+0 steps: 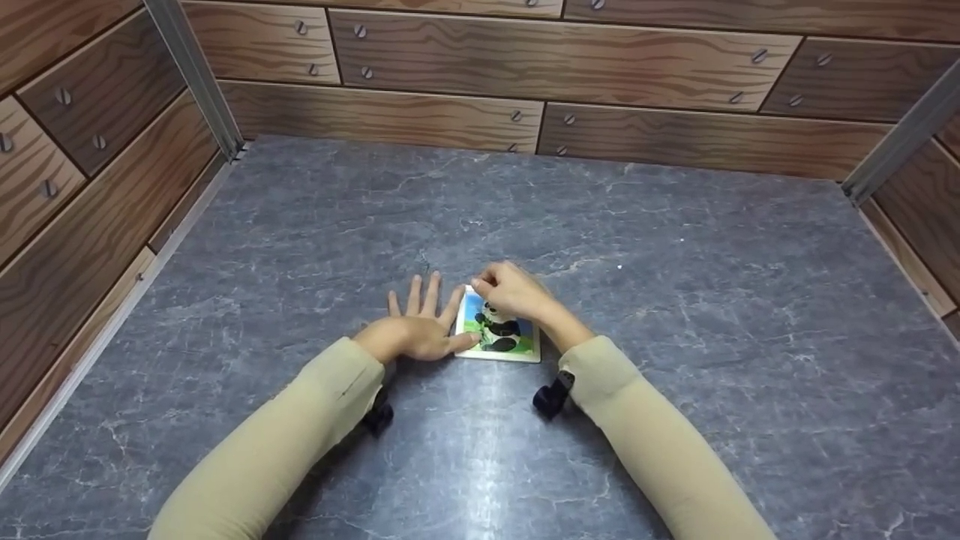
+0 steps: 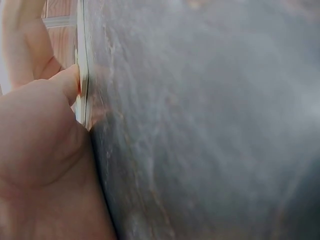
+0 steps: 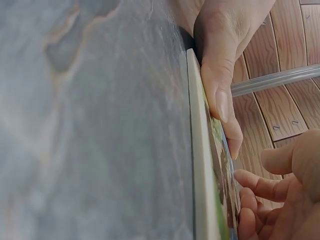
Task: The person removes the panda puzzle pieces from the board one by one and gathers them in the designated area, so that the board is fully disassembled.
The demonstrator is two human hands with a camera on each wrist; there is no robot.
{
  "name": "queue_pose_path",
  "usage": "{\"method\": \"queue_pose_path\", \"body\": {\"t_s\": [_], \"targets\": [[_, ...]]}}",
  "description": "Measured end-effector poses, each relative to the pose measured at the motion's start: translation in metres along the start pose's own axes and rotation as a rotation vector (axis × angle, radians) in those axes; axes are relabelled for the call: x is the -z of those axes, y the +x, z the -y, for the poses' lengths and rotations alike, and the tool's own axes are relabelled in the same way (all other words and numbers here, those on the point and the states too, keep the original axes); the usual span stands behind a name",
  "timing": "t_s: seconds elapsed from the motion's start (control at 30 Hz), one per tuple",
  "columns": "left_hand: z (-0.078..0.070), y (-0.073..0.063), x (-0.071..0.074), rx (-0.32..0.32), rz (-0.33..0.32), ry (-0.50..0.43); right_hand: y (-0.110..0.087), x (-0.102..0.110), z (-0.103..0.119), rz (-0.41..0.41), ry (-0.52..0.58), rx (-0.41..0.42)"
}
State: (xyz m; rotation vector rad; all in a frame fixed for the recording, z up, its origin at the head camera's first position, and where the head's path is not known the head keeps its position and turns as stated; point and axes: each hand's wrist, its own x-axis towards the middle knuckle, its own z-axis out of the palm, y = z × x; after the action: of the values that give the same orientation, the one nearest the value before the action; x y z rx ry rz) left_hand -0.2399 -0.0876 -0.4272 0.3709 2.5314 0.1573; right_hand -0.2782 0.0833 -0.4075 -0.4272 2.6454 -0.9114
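A small panda picture board (image 1: 504,342) with a pale rim lies flat on the grey marbled table; its pale edge (image 3: 201,165) shows in the right wrist view. My left hand (image 1: 418,330) rests at the board's left side with its fingers spread, the thumb lying over the rim onto the picture. Over the upper right part of the board is my right hand (image 1: 511,291), fingers loosely bent. In the right wrist view, the right fingertips (image 3: 245,176) are at the picture surface and the thumb stands apart from them. Nothing shows between them. The right hand hides part of the picture.
The marbled table (image 1: 360,202) extends around the board. Wood-patterned walls (image 1: 570,60) with metal corner posts (image 1: 196,75) enclose it at the back and sides. Two tiny white specks lie right of the hands. A black wrist camera (image 1: 553,396) hangs below the right sleeve.
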Motion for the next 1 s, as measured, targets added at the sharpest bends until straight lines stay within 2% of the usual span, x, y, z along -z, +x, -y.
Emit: {"method": "queue_pose_path", "body": {"t_s": [0.27, 0.6, 1.0], "targets": [[0.0000, 0.0010, 0.0001, -0.005, -0.003, 0.013, -0.0013, 0.0016, -0.0009, -0.010, 0.015, 0.054], [0.0001, 0.0016, -0.0004, -0.009, -0.006, 0.024, -0.0013, 0.0015, -0.0017, -0.066, 0.000, 0.039], [0.0028, 0.0062, 0.0072, -0.013, 0.020, -0.051, 0.0005, 0.0004, 0.0015, -0.076, -0.028, 0.046]]}}
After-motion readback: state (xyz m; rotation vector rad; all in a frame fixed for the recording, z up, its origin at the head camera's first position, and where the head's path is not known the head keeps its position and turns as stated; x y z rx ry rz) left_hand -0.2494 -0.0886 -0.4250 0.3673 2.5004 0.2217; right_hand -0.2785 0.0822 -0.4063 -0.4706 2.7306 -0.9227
